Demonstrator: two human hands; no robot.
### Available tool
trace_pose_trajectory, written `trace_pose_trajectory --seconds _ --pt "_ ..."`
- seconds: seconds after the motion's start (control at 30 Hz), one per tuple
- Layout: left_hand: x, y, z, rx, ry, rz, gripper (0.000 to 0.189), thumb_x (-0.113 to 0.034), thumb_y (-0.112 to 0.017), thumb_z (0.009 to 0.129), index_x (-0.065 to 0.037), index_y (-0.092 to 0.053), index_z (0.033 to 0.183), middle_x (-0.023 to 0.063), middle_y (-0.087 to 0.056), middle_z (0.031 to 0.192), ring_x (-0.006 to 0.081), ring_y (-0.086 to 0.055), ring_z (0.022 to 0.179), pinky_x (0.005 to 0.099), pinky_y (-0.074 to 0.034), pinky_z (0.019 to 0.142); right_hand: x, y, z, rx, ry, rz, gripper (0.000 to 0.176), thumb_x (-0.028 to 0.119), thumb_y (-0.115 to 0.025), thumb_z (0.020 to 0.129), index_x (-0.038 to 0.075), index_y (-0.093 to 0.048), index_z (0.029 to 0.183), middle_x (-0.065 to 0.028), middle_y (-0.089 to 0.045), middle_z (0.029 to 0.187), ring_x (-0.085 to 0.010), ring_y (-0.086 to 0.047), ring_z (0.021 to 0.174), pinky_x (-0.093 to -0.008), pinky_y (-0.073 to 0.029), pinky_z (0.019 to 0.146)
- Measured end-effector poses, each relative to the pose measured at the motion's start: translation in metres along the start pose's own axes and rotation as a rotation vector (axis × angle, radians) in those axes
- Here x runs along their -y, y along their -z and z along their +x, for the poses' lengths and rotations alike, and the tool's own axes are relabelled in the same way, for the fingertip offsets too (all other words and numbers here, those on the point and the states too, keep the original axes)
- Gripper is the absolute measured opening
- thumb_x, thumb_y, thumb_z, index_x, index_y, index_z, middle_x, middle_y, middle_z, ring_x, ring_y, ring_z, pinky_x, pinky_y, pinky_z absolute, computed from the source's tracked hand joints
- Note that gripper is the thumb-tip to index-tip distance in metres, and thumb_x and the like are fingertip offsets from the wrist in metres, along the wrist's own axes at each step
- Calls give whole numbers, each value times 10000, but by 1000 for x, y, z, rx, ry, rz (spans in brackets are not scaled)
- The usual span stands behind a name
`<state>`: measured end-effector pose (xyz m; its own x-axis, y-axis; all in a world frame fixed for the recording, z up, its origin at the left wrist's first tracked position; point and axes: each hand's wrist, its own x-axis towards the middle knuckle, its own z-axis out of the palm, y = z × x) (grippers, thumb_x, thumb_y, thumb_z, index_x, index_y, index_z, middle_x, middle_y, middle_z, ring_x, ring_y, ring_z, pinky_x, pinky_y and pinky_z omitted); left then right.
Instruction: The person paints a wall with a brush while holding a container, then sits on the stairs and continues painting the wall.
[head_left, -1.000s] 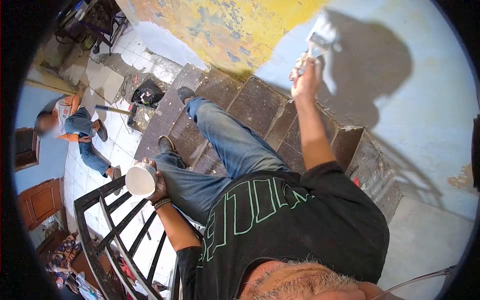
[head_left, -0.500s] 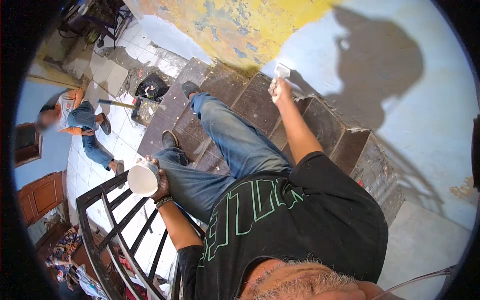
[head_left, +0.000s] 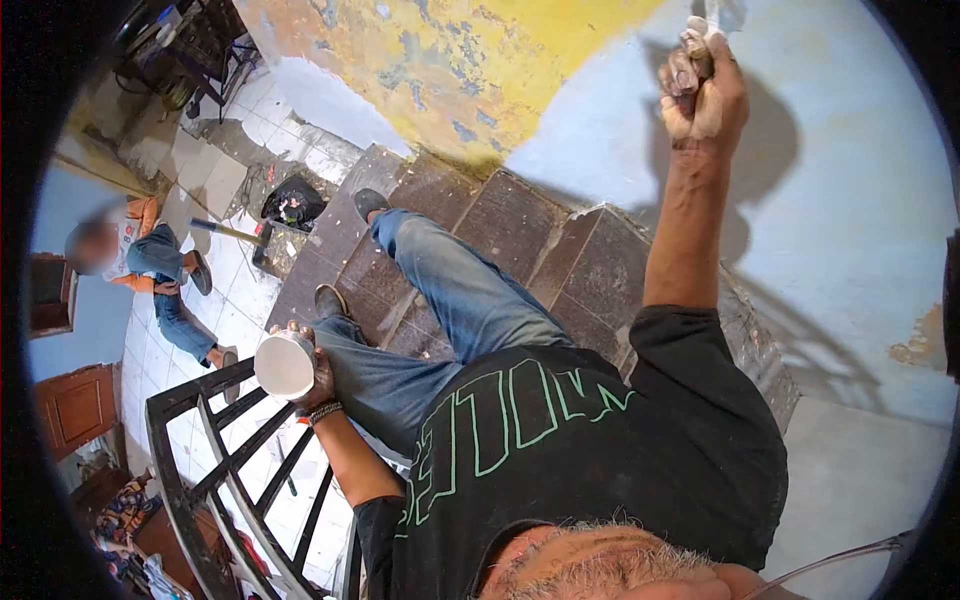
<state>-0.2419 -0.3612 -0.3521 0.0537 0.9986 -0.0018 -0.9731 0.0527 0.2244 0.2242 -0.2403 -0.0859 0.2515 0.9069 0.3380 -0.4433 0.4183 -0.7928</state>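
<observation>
My left hand (head_left: 318, 378) is wrapped around a white round tub (head_left: 285, 366), held close over the black railing beside my left knee. The tub's inside is whitish. High at the upper right, my right hand (head_left: 705, 95) grips a putty knife (head_left: 711, 14), its blade partly cut off by the top edge of the view. It is close to the wall (head_left: 840, 170), which is pale blue-white here and casts back my hand's shadow. To the left, the wall turns to peeling yellow paint (head_left: 440, 70).
Dark tiled steps (head_left: 510, 225) run below my legs. A black metal railing (head_left: 185, 470) stands at left. On the white tiled floor below, a person (head_left: 150, 250) sits against the wall, near a dustpan (head_left: 280, 248) with debris, a long-handled tool (head_left: 225, 230) and a black bag (head_left: 295, 203).
My right hand has moved up and to the right along the wall with the putty knife. My left hand still holds the tub in nearly the same place.
</observation>
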Motion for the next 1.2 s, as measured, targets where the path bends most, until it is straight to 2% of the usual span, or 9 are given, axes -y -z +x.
trace_pose_trajectory --seconds 0.07,0.13,0.27,0.37,0.5,0.67,0.93,1.07,1.2 --pt "-1 -1 -2 2 -2 36 504 -390 -442 838 -101 -319 1233 172 -386 1156 321 -418 1033 433 -503 702 -9 3 3 -96 113 -73 170 152 -479 832 -8 -490 888 -23 -482 644 -104 -385 450 -206 -373 473" --pt "-3 1 -3 -11 -6 43 504 -392 -443 837 -106 -322 1233 166 -388 1156 316 -422 1029 428 -503 692 -41 -3 2 -515 82 -321 140 160 -430 842 66 -450 740 -18 -444 570 -105 -430 436 -231 -328 338" --pt "-1 -4 -2 30 -1 -20 511 -396 -479 823 -56 -360 1186 180 -367 1126 330 -412 1037 449 -504 725 -152 75 -30 -470 -29 -443 102 151 -439 858 81 -431 784 -30 -444 564 -130 -448 414 -258 -345 329" --pt "-2 -3 -5 5 -15 7 488 -373 -478 830 -68 -354 1190 169 -376 1110 328 -417 1033 443 -508 714 -230 99 -68 -618 -266 -425 141 191 -413 877 94 -412 775 -24 -422 527 -141 -418 363 -257 -321 300" --pt "-8 16 -11 -46 -36 57 514 -406 -435 835 -120 -320 1246 157 -396 1176 316 -438 1028 415 -500 664 -291 115 -137 -523 -684 -56 211 310 -461 852 115 -431 775 -3 -442 610 -132 -426 446 -254 -346 374" --pt "-9 19 -15 -79 -66 78 508 -394 -443 836 -120 -323 1247 159 -400 1163 325 -447 1021 415 -504 645 -312 116 -180 -516 -860 -190 222 339 -472 847 120 -439 845 1 -451 642 -103 -429 462 -257 -348 397" --pt "-7 16 -11 -79 -41 49 506 -366 -468 834 -121 -315 1248 168 -375 1138 325 -428 1027 418 -514 658 -274 96 -120 -447 -212 -384 161 230 -402 887 76 -420 841 -24 -460 636 -93 -413 459 -218 -335 398" --pt "0 5 -3 -40 -33 21 499 -296 -500 830 -83 -302 1235 172 -341 1109 330 -411 1023 428 -506 704 -280 120 -86 -476 -149 -363 186 256 -410 886 74 -415 846 -13 -444 633 -93 -410 474 -224 -334 421" --pt "5 3 3 -51 -14 17 515 -287 -502 831 -75 -280 1245 170 -342 1098 328 -407 1025 418 -516 705 -321 151 -101 -679 -342 -401 173 267 -421 875 105 -397 820 6 -396 608 -93 -383 443 -227 -300 374"
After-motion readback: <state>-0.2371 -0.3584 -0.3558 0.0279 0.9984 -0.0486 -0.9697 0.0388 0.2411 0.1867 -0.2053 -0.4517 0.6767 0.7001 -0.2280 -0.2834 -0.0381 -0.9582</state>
